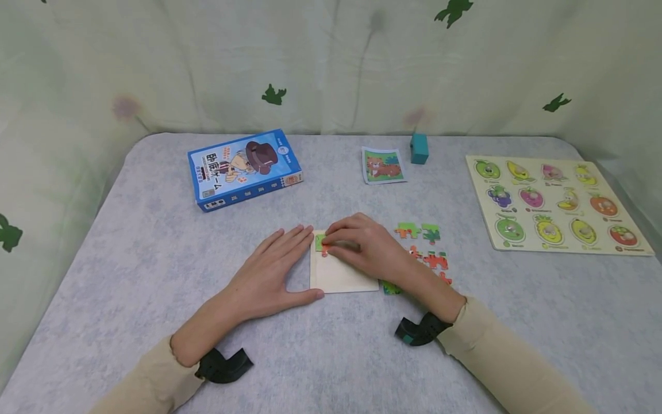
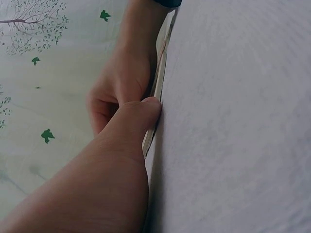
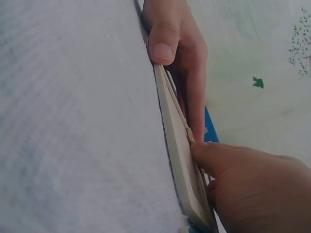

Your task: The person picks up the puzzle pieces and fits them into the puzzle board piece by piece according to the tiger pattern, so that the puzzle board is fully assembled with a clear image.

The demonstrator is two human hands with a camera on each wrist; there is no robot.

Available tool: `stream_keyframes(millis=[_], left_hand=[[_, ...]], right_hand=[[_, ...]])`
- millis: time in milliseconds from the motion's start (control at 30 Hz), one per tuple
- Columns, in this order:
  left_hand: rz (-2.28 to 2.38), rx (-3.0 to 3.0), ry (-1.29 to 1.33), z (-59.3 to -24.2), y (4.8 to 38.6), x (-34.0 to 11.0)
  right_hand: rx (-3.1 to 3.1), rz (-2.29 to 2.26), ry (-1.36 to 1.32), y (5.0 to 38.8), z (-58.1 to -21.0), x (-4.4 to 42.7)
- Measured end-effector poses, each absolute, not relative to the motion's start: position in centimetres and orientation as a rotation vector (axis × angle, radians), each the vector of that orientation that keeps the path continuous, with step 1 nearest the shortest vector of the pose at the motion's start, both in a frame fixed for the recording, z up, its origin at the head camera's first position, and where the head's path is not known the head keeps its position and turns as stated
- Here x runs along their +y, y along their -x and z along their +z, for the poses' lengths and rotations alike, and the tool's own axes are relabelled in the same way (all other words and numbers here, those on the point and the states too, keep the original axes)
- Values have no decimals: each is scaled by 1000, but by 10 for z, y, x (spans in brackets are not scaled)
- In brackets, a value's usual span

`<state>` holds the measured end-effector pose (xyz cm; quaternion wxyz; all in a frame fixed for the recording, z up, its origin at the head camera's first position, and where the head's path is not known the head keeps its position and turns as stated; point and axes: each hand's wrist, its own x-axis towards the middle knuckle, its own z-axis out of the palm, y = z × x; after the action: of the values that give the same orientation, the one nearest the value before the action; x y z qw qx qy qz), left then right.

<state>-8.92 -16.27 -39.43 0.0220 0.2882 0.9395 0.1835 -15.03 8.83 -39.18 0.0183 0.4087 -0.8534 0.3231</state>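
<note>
In the head view a square pale wooden puzzle board (image 1: pixel 345 275) lies on the table. My right hand (image 1: pixel 369 244) pinches a green and orange jigsaw piece (image 1: pixel 319 242) at the board's upper left corner. Spread beside the left edge is my left hand (image 1: pixel 276 273), its fingers straight and its thumb touching the lower left corner. The right wrist view shows the left thumb (image 3: pixel 163 48) on the end of the board (image 3: pixel 170 121). More jigsaw pieces (image 1: pixel 435 260) lie to the right of the board, some partly hidden by the right hand and forearm.
A blue game box (image 1: pixel 245 168) lies at the back left. Behind the board are a small tiger picture card (image 1: pixel 384 167) and a teal block (image 1: pixel 419 149). A fruit puzzle board (image 1: pixel 558 204) lies at the right.
</note>
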Motion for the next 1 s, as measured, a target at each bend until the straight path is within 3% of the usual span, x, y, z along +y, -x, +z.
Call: stream_keyframes(millis=[1000], left_hand=[[538, 2889, -839, -393, 89, -162]], right_hand=[[-2719, 943, -1243, 141, -378, 87]])
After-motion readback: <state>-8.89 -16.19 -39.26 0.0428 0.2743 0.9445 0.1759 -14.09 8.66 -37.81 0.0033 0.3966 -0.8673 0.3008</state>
